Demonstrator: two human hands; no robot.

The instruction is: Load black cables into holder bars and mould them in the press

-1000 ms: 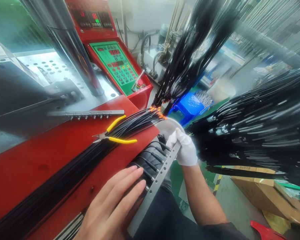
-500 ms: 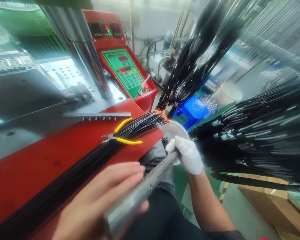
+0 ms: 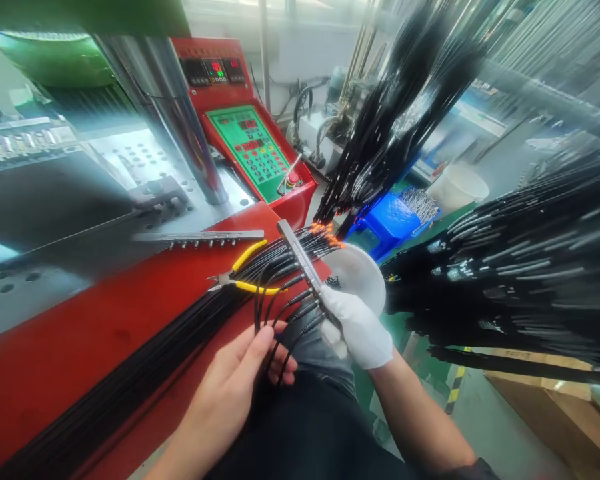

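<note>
Head view: gripping a metal bar (image 3: 300,257) near its lower end with the gloved right hand (image 3: 357,327), fingers wrapped tight; gathering the black cables (image 3: 312,324) that run from it with the bare left hand (image 3: 245,360), thumb and fingers closed on them, pressure impossible to tell. Seemingly at the step of steadying the bar while collecting its cables; calling next, by the look of the loops, for a steady bar and light, even tension. Worth watching for snags on the yellow-handled pliers (image 3: 250,287), just beside the loops, atop the cable bundle (image 3: 145,373) on the red bench (image 3: 105,313). Roomier over the lap (image 3: 327,367) than rightward, past the white bucket (image 3: 373,270) toward hanging cables (image 3: 480,273).
</note>
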